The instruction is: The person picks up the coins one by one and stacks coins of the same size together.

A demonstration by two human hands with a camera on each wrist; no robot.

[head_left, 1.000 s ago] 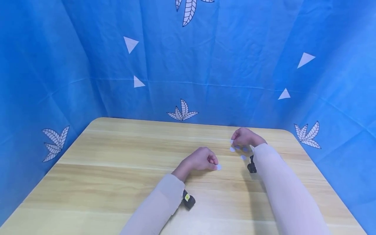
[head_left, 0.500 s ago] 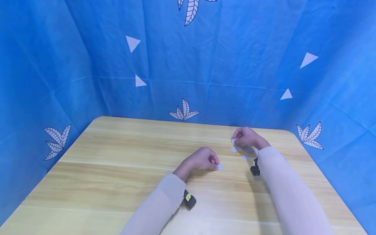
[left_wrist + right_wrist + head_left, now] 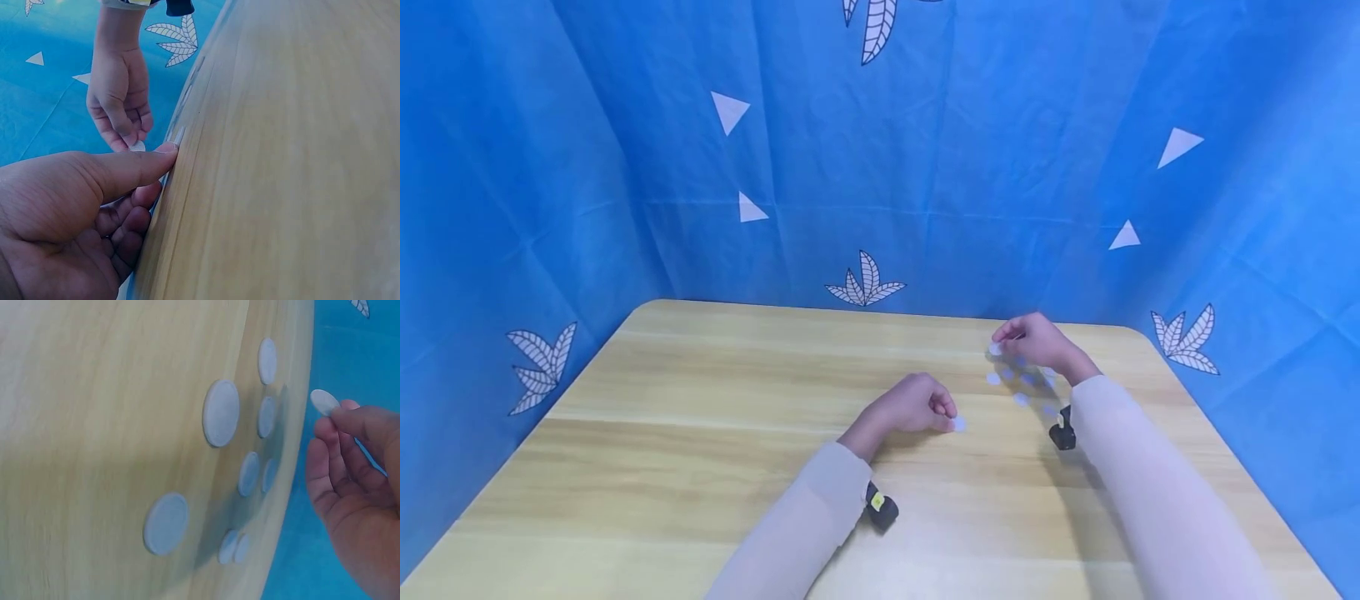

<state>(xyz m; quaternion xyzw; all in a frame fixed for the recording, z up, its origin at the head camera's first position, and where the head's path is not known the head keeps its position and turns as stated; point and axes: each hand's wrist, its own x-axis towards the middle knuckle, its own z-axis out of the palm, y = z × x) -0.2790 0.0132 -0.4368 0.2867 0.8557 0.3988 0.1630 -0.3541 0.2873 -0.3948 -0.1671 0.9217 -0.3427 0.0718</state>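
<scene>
A small white disc [image 3: 324, 402] is pinched in the right hand [image 3: 1043, 342], raised above the worktop [image 3: 662, 467] near its far edge, toward the far right corner. More white discs [image 3: 220, 414] lie scattered on the surface around and below that hand. Farther from that edge, the left hand [image 3: 913, 404] pinches another disc [image 3: 958, 424], low by the wood. Behind the far edge hangs blue cloth [image 3: 850, 150] printed with pale leaves [image 3: 870, 279] and triangles [image 3: 728, 111].
</scene>
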